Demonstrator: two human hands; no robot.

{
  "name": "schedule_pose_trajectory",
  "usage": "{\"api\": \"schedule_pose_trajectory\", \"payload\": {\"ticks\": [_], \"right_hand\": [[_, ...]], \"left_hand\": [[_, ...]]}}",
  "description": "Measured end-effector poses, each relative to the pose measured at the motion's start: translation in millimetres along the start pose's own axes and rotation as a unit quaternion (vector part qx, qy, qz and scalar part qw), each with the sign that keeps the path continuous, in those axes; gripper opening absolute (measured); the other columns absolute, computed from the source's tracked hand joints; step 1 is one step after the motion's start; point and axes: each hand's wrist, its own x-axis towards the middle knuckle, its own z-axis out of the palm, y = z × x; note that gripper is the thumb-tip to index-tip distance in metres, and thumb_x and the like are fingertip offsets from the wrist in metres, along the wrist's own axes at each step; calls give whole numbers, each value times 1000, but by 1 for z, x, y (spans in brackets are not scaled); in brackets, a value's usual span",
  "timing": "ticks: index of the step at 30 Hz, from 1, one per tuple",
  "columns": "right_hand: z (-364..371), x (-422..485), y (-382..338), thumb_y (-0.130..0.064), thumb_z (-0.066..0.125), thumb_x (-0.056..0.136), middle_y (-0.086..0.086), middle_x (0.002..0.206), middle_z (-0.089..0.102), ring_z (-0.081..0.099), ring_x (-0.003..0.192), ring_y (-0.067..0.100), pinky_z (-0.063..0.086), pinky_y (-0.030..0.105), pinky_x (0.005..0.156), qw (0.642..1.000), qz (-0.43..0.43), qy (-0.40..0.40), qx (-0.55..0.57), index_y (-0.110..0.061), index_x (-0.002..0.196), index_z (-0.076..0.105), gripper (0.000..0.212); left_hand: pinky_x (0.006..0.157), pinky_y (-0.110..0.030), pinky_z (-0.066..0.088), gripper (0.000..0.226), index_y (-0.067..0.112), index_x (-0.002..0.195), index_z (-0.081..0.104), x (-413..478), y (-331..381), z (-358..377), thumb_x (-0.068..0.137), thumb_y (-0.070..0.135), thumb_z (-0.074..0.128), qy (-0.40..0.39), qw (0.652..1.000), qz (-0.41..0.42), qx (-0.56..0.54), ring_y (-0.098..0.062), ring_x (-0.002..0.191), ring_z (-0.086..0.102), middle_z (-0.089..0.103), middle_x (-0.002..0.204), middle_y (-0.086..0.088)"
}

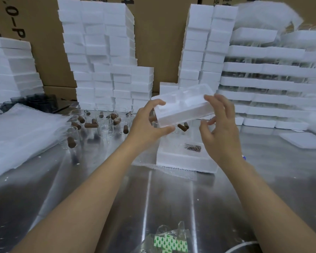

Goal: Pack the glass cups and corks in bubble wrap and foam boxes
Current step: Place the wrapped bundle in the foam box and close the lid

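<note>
Tilting above the bench (117, 198), a white foam box half (186, 108) is clamped at its left end in the grip of the left hand (150, 123), thumb under and fingers over. The right hand (221, 128) is spread apart at the other end, fingertips just reaching it. Directly below lies another foam box (182, 159) — glass cups (106, 125) and corks (91, 125) are scattered to the left.

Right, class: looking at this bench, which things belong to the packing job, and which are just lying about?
Job in hand:
foam box half gripped by the left hand; open foam box on the table; glass cups; corks; bubble wrap sheets; foam box stacks.

Lying about:
green-and-white sticker packet; cardboard cartons behind.
</note>
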Motion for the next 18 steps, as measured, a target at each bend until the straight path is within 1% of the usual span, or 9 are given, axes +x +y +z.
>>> {"api": "schedule_pose_trajectory", "payload": {"ticks": [3, 4, 6, 8, 9, 11, 13, 15, 18], "right_hand": [[-2, 4, 4, -2, 62, 93, -15, 165, 23, 58, 98, -5, 59, 31, 62, 999, 23, 39, 23, -48, 158, 29, 86], [-3, 5, 5, -1, 63, 93, -14, 165, 24, 58, 99, -4, 58, 25, 68, 998, 33, 40, 36, -48, 160, 25, 90], [-5, 6, 5, -5, 65, 95, -14, 164, 27, 63, 100, 0, 52, 11, 77, 994, 70, 22, 77, -51, 160, 21, 92], [-5, 5, 4, -16, 70, 97, -16, 163, 28, 65, 104, 2, 45, 1, 83, 987, 103, 0, 121, -54, 159, 22, 87], [-6, 5, 4, -23, 72, 97, -17, 163, 28, 64, 107, 2, 43, -1, 85, 985, 110, -10, 131, -53, 158, 27, 81], [-7, 6, 4, -37, 74, 96, -18, 161, 31, 62, 113, 1, 43, 1, 87, 983, 116, -32, 141, -49, 149, 45, 61], [-8, 6, 3, -47, 70, 97, -23, 151, 43, 56, 118, -6, 45, 10, 93, 979, 122, -54, 151, -45, 135, 59, 40], [-6, 3, 0, -52, 67, 97, -30, 137, 51, 50, 121, -13, 45, 23, 101, 977, 131, -54, 162, -45, 128, 60, 32], [-6, 5, -7, -60, 61, 96, -26, 134, 55, 52, 121, -8, 44, 23, 98, 972, 150, 5, 179, -42, 132, 54, 41]], "left_hand": [[85, -36, 65, 65, 53, 124, 58, -1, 5, -1, 72, 48, 95, -17, 997, -24, -65, -4, 109, 66, 59, 125, 12], [82, -35, 66, 65, 54, 124, 59, -1, 8, -2, 69, 53, 94, -28, 994, -40, -96, -12, 108, 69, 61, 123, 9], [75, -23, 61, 59, 61, 119, 58, -2, 17, -4, 68, 64, 87, -59, 987, -75, -126, -6, 101, 72, 69, 116, 13], [76, -23, 56, 50, 65, 117, 52, -3, 22, -5, 73, 75, 76, -83, 985, -101, -111, 7, 96, 70, 71, 108, 29], [80, -26, 54, 48, 61, 119, 53, -2, 23, -4, 77, 80, 68, -84, 985, -109, -101, 6, 96, 70, 72, 108, 27], [85, -32, 52, 52, 40, 114, 65, -1, 23, -3, 85, 83, 57, -76, 984, -133, -95, -10, 100, 72, 74, 109, 7], [88, -35, 51, 69, 23, 100, 70, -2, 26, -3, 89, 88, 48, -73, 979, -163, -95, -21, 101, 74, 77, 108, -9], [87, -36, 53, 82, 17, 107, 72, -2, 28, -2, 84, 89, 39, -72, 977, -180, -91, -19, 98, 78, 79, 106, -9], [92, -39, 54, 77, 16, 115, 74, -1, 27, -2, 100, 79, 32, -57, 974, -193, -101, -22, 99, 79, 81, 105, -8]]}}
